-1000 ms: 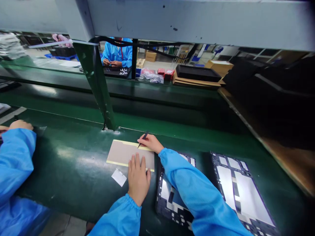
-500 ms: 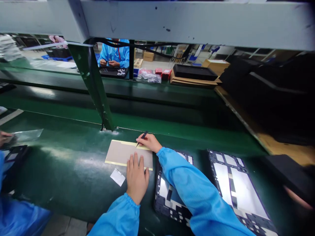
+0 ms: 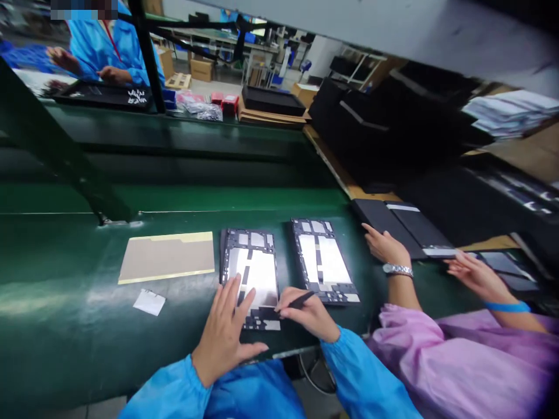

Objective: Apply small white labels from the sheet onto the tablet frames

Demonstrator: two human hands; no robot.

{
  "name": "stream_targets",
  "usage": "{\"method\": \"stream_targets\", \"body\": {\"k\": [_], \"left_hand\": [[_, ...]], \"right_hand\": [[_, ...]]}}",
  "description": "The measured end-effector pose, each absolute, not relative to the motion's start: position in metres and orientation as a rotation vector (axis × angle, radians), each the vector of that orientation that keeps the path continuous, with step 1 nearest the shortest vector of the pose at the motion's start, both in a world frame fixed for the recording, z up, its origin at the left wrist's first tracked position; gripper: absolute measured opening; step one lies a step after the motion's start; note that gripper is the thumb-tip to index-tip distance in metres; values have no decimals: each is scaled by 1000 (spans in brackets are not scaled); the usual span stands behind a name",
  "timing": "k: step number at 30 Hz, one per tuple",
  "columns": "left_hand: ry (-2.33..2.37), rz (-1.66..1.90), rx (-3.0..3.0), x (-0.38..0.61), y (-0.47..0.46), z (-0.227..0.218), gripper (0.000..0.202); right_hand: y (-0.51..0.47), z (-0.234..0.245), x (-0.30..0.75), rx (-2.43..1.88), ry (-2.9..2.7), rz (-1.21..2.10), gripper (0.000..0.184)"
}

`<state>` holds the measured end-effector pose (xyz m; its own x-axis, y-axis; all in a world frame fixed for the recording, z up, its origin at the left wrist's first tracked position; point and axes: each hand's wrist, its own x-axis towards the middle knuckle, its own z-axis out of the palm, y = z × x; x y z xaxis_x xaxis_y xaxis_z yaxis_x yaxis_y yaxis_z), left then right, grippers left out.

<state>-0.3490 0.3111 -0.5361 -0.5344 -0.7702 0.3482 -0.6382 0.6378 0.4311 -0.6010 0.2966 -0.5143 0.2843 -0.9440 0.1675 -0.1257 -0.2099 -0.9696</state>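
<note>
In front of me lies a black-framed tablet panel [image 3: 266, 265] with a silvery middle, seemingly on top of another. Over its lower left part my left hand [image 3: 225, 326] is spread, fingers apart, holding nothing. My right hand [image 3: 305, 311] pinches black tweezers [image 3: 301, 300] at the panel's lower right edge; the tips are hard to make out. A second tablet panel [image 3: 327, 262] sits to the right. Left of both is a beige sheet with yellow edge strips [image 3: 168, 257], untouched, and a small white piece [image 3: 149, 302] lies below it.
At right, a co-worker in a pink sleeve [image 3: 437, 343] has both hands by a dark flat case [image 3: 384, 224]. Another person in blue [image 3: 113, 46] works across the bench beside a black tray [image 3: 105, 96]. A green post [image 3: 61, 145] rises at left.
My hands have left the beige sheet and moved right to the nearer tablet panel, the tweezers still in my right hand. The view has swung right, bringing the pink-sleeved co-worker into sight.
</note>
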Motion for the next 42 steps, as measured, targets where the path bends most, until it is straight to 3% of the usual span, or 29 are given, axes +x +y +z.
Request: {"method": "stream_targets", "body": {"k": [10, 37, 42], "left_hand": [[-2291, -327, 1173, -353, 307, -550, 102], [-2273, -330, 1186, -355, 310, -551, 100], [-2267, -362, 1193, -354, 311, -551, 100]], "right_hand": [[314, -537, -578, -1633, 1001, -1114, 20], [314, -530, -576, -1751, 1006, -993, 17], [318, -534, -579, -1651, 1008, -1130, 18]]}}
